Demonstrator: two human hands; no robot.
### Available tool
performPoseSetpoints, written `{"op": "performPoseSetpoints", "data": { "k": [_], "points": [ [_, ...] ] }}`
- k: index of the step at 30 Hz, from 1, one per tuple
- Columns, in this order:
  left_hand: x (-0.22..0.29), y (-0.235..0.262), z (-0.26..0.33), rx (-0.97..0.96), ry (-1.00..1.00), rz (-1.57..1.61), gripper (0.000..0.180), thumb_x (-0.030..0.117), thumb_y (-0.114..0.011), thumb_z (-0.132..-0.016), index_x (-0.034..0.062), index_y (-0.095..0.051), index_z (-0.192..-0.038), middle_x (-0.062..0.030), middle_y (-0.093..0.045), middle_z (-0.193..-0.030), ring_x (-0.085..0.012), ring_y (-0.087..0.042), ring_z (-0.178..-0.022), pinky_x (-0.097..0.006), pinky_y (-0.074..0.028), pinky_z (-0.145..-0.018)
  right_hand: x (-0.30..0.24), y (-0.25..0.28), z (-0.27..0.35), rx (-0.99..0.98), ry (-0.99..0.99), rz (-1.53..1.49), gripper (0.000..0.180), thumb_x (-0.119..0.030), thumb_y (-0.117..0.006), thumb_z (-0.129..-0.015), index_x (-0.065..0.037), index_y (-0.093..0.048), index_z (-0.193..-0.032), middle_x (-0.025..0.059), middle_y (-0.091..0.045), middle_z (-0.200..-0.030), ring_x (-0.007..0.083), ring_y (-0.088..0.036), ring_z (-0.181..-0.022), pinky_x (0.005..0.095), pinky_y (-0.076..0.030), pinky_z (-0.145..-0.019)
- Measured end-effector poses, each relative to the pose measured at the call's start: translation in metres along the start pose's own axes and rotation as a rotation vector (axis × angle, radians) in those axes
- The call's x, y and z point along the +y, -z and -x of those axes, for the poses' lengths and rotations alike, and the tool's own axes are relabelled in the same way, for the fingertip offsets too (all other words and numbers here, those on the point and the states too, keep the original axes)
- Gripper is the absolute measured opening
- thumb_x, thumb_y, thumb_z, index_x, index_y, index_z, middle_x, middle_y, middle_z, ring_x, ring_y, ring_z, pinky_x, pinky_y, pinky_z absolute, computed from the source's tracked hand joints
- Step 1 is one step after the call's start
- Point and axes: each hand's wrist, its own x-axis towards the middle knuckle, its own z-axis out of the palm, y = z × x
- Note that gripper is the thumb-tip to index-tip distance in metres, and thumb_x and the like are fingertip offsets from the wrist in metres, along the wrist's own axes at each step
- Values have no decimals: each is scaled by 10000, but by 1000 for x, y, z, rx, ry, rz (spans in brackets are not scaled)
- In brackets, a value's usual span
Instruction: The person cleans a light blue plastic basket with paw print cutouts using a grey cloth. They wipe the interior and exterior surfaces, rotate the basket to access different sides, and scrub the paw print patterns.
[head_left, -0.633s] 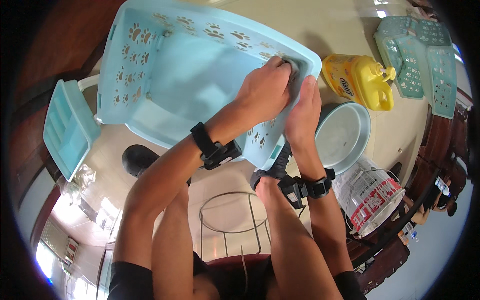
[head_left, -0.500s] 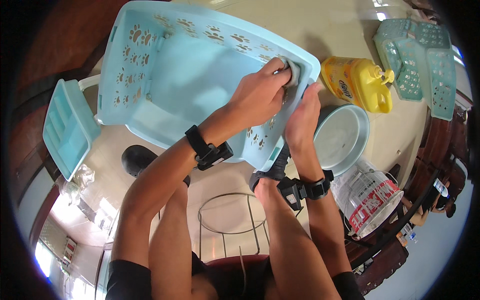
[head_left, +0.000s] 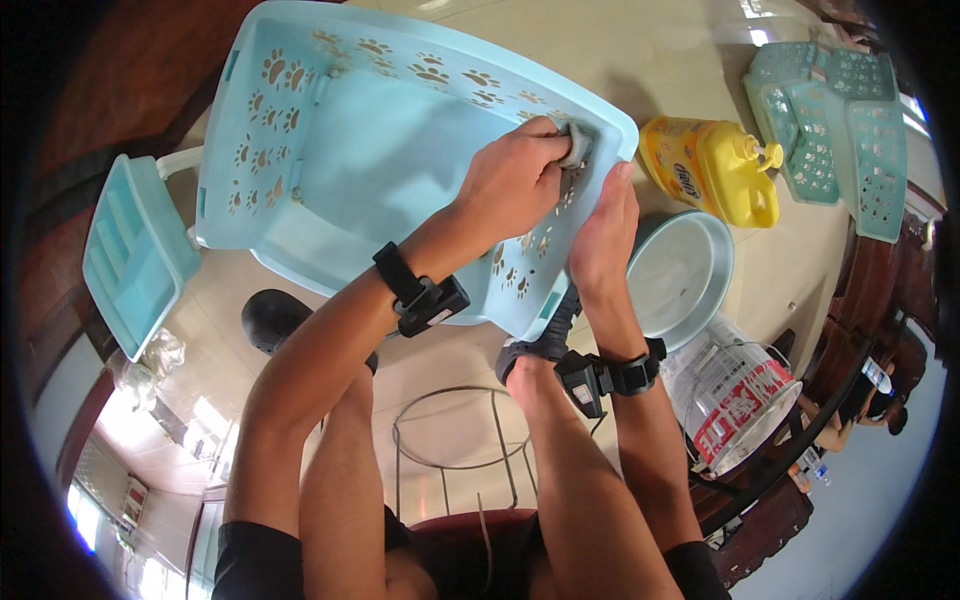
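A large light-blue plastic basket [head_left: 400, 150] with paw-print cut-outs lies tilted in front of me, its inside facing up. My left hand [head_left: 510, 185] reaches into it, closed around a bunched grey cloth [head_left: 577, 146]. That cloth presses against the inner face of the right wall, near the far corner. Along the outside of the same wall, my right hand [head_left: 603, 235] lies flat, fingers stretched toward the far corner and touching the rim. The basket's near right corner is close to my shoe [head_left: 545, 345].
Right of the basket stand a yellow pump jug [head_left: 725, 170], a round light-blue basin [head_left: 690, 275] and a clear bucket [head_left: 735, 400]. Farther right are green perforated baskets [head_left: 820, 130]. A light-blue tray [head_left: 135, 255] is at left; a metal ring stand [head_left: 460, 430] sits between my legs.
My left hand and the grey cloth have shifted slightly left along the inner wall. My right hand stays against the outside of the basket.
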Motion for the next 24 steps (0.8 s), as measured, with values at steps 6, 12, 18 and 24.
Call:
{"op": "performPoseSetpoints", "data": {
  "k": [6, 12, 18, 24],
  "points": [
    [17, -3, 5, 114, -53, 120, 175, 22, -518, -836, 40, -659, -940, -106, -626, -1005, -371, -616, -878, -446, -517, -727, 3, 2, 1, 13, 33, 83, 618, -468, -249, -1082, 45, -569, -1213, 132, -641, -1129, 189, -577, -1018, 335, -452, -914],
    [28, 2, 3, 72, -98, 87, 232, 11, -522, -809, 60, -684, -967, -97, -624, -988, -352, -624, -851, -437, -514, -708, 0, 1, -1, -22, 118, 137, 650, -473, -184, -1087, 29, -571, -1231, 116, -639, -1142, 179, -592, -1029, 313, -473, -909],
    [26, 0, -5, 101, -84, 323, 272, 4, -529, -805, 3, -700, -1017, -141, -629, -892, -345, -600, -725, -392, -476, -635, -3, 2, 2, -7, -54, -23, 753, -558, -117, -1065, 20, -511, -1344, 112, -580, -1285, 171, -560, -1133, 312, -474, -925],
    [26, -9, -1, 223, -81, 451, 241, -4, -546, -801, -29, -694, -989, -183, -619, -829, -342, -577, -667, -378, -448, -589, -1, 3, 3, 3, -84, 33, 767, -571, -127, -1062, 26, -552, -1290, 86, -622, -1174, 136, -580, -1029, 280, -480, -850]
  ]
}}
